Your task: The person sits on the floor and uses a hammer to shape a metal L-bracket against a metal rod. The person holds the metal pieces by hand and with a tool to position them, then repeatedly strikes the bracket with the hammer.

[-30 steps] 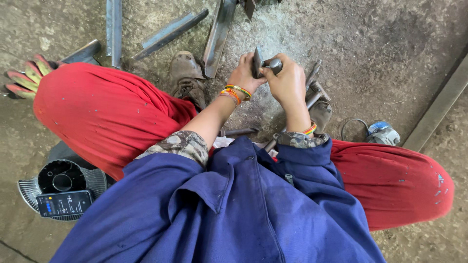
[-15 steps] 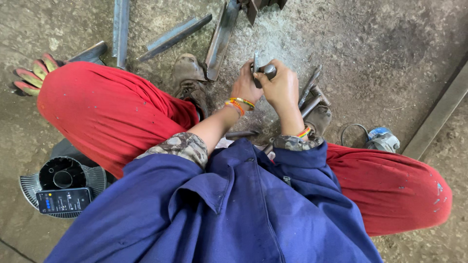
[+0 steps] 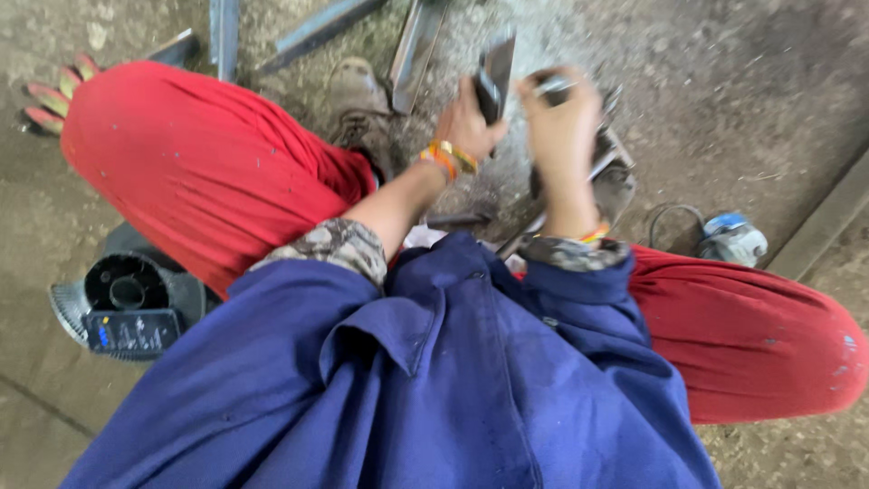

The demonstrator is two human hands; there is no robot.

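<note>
I squat over a dusty concrete floor in red trousers and a blue jacket. My left hand (image 3: 466, 118) grips a flat dark metal piece (image 3: 496, 72) and holds it upright in front of me. My right hand (image 3: 561, 127) is closed around a small grey metal tool (image 3: 552, 84) right beside that piece; motion blur hides what the tool is. Both wrists carry orange and yellow bangles. More metal parts (image 3: 608, 167) lie on the floor just under my right hand.
Steel angle bars (image 3: 319, 27) and a flat strip (image 3: 415, 45) lie at the top. A work glove (image 3: 54, 91) rests at far left. A black round fan with a phone (image 3: 131, 330) on it stands at lower left. An angle grinder (image 3: 731, 237) sits at right beside a long steel bar (image 3: 828, 222).
Both hands have lifted slightly, and the metal piece now stands higher in my left hand. The view has shifted down a little and is blurred.
</note>
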